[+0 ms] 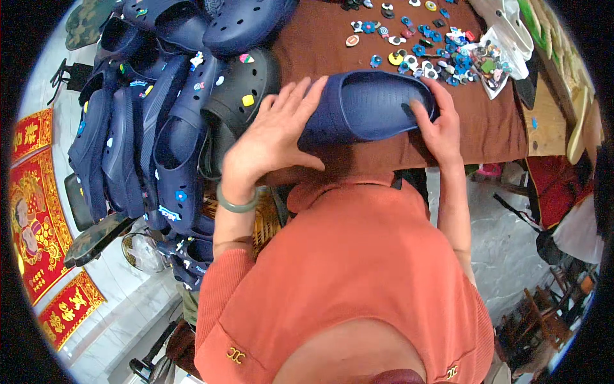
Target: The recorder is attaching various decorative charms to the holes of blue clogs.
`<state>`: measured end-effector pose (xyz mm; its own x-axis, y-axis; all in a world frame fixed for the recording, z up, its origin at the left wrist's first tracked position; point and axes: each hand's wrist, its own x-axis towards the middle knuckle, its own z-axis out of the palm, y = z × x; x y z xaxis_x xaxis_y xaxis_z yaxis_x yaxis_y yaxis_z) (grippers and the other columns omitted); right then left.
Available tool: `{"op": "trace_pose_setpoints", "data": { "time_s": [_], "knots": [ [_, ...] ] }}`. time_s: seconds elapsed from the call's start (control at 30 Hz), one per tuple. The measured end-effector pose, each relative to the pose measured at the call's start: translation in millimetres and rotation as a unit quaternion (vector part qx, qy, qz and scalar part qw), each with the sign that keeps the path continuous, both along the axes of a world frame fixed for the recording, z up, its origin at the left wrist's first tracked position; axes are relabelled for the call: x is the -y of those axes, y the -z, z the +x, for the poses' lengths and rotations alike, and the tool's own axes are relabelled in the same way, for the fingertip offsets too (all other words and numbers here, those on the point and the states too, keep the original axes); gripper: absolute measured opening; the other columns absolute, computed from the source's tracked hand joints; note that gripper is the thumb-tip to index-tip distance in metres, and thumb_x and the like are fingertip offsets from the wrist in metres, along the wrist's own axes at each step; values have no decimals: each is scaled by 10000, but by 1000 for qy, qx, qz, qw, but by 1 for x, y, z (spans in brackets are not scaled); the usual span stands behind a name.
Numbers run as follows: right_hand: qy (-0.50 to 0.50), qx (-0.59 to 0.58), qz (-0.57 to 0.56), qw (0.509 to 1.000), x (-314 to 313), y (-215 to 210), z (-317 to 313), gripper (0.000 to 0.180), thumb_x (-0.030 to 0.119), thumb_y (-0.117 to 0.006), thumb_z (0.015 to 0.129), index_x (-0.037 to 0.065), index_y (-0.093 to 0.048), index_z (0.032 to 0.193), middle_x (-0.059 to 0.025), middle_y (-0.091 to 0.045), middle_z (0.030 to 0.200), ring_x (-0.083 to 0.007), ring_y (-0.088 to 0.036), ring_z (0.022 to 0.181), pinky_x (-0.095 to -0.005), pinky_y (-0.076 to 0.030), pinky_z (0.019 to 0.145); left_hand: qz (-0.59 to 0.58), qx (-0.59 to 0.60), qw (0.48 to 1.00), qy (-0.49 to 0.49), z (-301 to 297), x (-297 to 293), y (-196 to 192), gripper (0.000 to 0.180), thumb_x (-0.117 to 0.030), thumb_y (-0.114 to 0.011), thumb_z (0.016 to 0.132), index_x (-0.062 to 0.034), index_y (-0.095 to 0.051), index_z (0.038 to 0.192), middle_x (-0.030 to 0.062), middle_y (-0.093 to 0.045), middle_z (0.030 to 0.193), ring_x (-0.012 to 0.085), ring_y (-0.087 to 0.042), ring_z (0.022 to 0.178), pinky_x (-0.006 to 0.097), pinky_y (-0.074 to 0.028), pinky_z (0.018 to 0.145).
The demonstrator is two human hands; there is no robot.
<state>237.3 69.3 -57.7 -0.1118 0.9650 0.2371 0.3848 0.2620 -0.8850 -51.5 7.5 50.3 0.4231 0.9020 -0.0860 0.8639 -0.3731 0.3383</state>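
Note:
A navy blue clog (pixel 377 105) lies sideways in front of me over the brown cloth, its toe to the left and its opening facing up. My right hand (pixel 440 121) grips the heel end, thumb inside the shoe and fingers round the outside. My left hand (pixel 275 131), a pale green bangle on its wrist, is at the toe end, fingers spread and thumb apart. It seems to touch or nearly touch the toe; its edge is slightly blurred. Just left of that hand stands a black clog (pixel 240 96) with colourful charms.
Several navy clogs (pixel 182 144) with charms are stacked along the left side. Loose shoe charms (pixel 409 61) spread over the brown cloth (pixel 307 51) at the far right, beside a clear bag of charms (pixel 495 73). Below the table's right edge is a grey floor (pixel 492 237).

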Motion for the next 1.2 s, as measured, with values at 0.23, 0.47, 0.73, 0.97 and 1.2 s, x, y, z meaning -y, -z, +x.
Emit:
{"op": "trace_pose_setpoints", "data": {
  "time_s": [0.23, 0.47, 0.73, 0.97, 1.2],
  "knots": [
    [28, -32, 49, 998, 31, -66, -6, 333, -54, -476, 768, 18, -627, 1056, -122, -623, 1057, -258, -561, 1062, -330, -416, 940, 47, 115, 991, -44, 6, -11, 30, 1247, -132, -857, 354, -66, -220, 1424, 151, -468, 1273, 363, -433, 1176, 441, -348, 998],
    [-53, -23, 58, 997, 34, -98, -5, 371, -74, -437, 745, 15, -603, 1065, -153, -564, 1163, -287, -503, 1153, -349, -366, 997, 50, 230, 972, -17, 7, -25, 37, 1176, -117, -823, 329, -51, -291, 1375, 125, -494, 1257, 348, -456, 1162, 437, -356, 993],
    [-102, 5, -92, 991, 53, -43, 1, 514, 24, -508, 803, -24, -402, 1304, -208, -469, 1285, -318, -444, 1233, -364, -324, 1049, 210, 18, 976, 46, 5, -46, 33, 738, -51, -687, 545, -43, -489, 1256, 141, -535, 1229, 316, -481, 1184, 393, -335, 1015],
    [-312, 3, -180, 933, 54, -60, -28, 453, 230, -573, 896, -23, -454, 1253, -204, -511, 1223, -332, -518, 1126, -386, -424, 943, 223, 245, 895, -299, 32, -8, 35, 447, -92, -598, 839, 6, -490, 1262, 183, -547, 1200, 298, -530, 1118, 371, -414, 956],
    [-418, 122, -65, 898, 39, -56, -37, 303, 217, -572, 870, 16, -563, 1096, -173, -571, 1114, -359, -536, 1045, -403, -436, 913, 113, 295, 890, -328, -3, 7, 39, 413, 106, -459, 828, 6, -544, 1220, 118, -605, 1190, 188, -545, 1138, 279, -379, 981]
  ]
}}
